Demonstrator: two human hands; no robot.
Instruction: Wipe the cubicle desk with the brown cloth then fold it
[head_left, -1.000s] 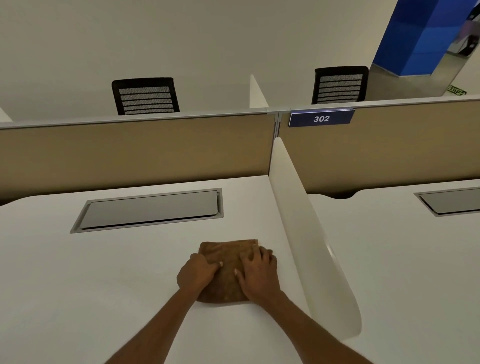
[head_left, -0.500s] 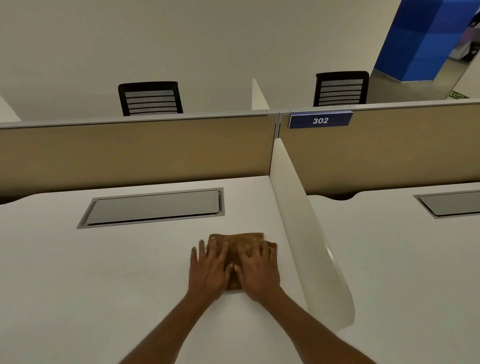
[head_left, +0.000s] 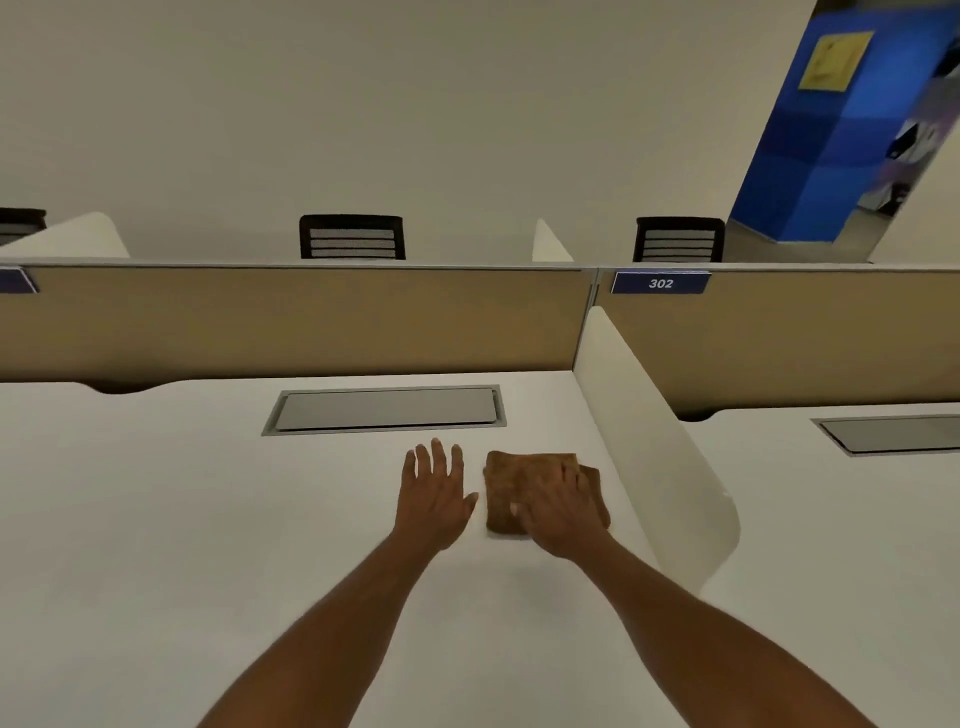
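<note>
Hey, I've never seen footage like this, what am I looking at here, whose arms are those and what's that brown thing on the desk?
There is no machine here. The picture comes from a wide-angle camera worn on a person's head, looking forward and down, so the two bare arms are that person's own.

They reach over a white cubicle desk. The brown thing is a brown cloth, folded into a small pad. The right hand lies flat on it, pressing rather than gripping. The left hand is open, fingers spread, beside the cloth and not touching it.

Behind them a grey cable hatch is set into the desk. A curved white divider separates the neighbouring desk, and a sign on the tan partition reads 302.
</note>
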